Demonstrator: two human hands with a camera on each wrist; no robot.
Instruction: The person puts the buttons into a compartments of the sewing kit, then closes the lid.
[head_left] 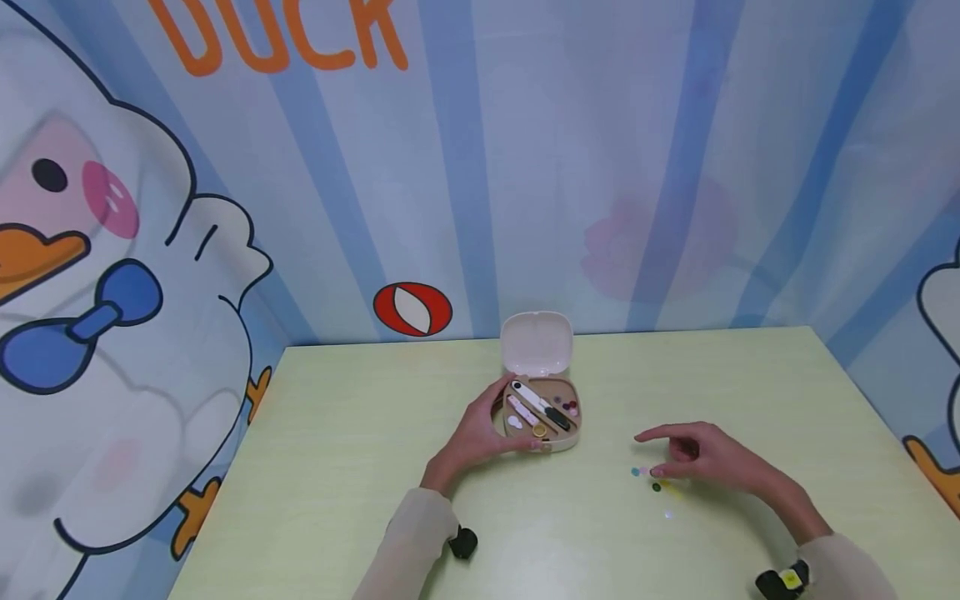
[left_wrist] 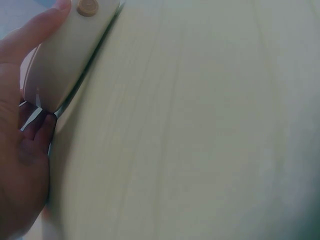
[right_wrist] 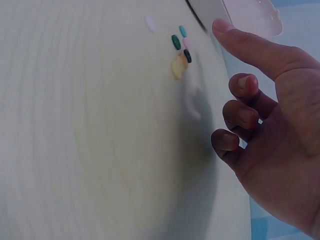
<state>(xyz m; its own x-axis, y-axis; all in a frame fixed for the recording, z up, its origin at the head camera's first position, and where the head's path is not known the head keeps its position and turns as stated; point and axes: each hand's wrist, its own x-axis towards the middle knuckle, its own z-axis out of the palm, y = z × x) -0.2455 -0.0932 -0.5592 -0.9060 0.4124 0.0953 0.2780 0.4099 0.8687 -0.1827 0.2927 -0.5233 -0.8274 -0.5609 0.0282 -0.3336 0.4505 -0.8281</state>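
My left hand (head_left: 478, 429) grips the left side of a small cream case (head_left: 562, 444), thumb along its front. The case's pale lid (head_left: 537, 343) stands open at the back. Inside lie a black-and-white pen-like tool (head_left: 542, 406), a pink strip (head_left: 522, 409), a gold round piece (head_left: 539, 431) and small dark red pieces (head_left: 570, 407). My right hand (head_left: 712, 457) hovers right of the case with thumb and forefinger apart, holding nothing. Below its fingertips are small flat pieces: a blue one (right_wrist: 182, 31), a dark green one (right_wrist: 176, 42), a pink one (right_wrist: 187, 44) and a yellowish one (right_wrist: 178, 67).
A whitish piece (right_wrist: 150, 23) lies a little apart from the coloured ones. The pale wooden table (head_left: 337, 400) ends at a blue striped curtain (head_left: 510, 167) with duck drawings. A round button catch (left_wrist: 87, 7) sits on the case's front wall.
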